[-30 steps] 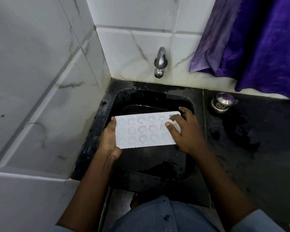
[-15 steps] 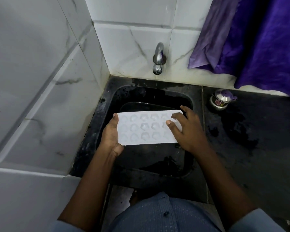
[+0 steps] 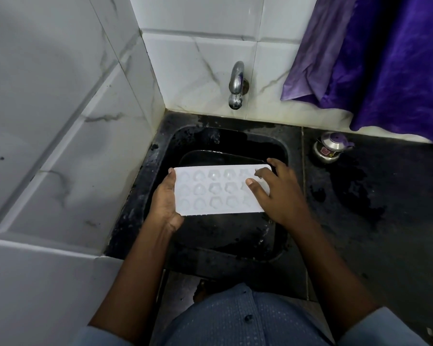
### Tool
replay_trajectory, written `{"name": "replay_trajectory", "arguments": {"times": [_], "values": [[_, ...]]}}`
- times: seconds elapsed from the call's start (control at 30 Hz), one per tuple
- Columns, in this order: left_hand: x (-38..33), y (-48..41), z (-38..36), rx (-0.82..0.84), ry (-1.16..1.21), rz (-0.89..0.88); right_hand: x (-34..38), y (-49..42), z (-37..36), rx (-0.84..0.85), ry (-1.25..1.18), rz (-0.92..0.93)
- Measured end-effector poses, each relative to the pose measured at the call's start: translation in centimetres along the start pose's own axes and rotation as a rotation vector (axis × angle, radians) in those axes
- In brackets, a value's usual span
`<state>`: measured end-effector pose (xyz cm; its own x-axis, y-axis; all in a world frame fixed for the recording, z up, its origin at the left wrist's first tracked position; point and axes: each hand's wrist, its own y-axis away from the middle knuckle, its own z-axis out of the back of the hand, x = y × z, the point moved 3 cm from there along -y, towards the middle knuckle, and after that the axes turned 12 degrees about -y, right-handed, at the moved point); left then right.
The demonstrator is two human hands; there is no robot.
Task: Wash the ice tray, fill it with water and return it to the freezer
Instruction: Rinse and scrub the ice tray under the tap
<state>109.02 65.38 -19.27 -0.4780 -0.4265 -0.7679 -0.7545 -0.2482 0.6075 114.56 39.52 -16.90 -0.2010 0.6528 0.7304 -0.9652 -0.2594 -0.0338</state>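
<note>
Two walls of white marble-veined tile (image 3: pixel 60 121) fill the left and top of the frame and meet in a corner. One purple cloth (image 3: pixel 385 58) hangs at the upper right, with its hem over the wet black stone counter (image 3: pixel 385 221) that covers the right side. At centre is one black rectangular sink (image 3: pixel 210 141). You hold one white rectangular plastic ice tray (image 3: pixel 218 196) roughly level above the basin, in the middle of the frame. It shows three rows of moulded pockets. Five columns are visible, and your right hand hides the rest.

Your left hand (image 3: pixel 164 204) grips the tray's left short edge, thumb lying up along it and fingers tucked out of sight underneath. Your right hand (image 3: pixel 278 196) rests palm-down on the right end, fingers spread.

One chrome tap (image 3: pixel 236 83) sticks out of the back wall above the sink. One small steel pot with a purple lid (image 3: pixel 329 149) stands on the counter just right of the sink.
</note>
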Motion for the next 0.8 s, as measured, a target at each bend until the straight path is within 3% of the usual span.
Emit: {"name": "replay_trajectory", "arguments": {"times": [0.27,0.4,0.8], "values": [[0.5,0.2,-0.1,0.006,-0.002,0.005,0.0,0.4,0.1,-0.037,-0.028,0.055],[0.6,0.6,-0.2,0.006,0.004,0.013,0.6,0.2,-0.2,0.010,0.095,0.150],[0.1,1.5,0.0,0.012,-0.017,0.005,1.9,0.2,-1.4,0.022,0.159,0.115]]}}
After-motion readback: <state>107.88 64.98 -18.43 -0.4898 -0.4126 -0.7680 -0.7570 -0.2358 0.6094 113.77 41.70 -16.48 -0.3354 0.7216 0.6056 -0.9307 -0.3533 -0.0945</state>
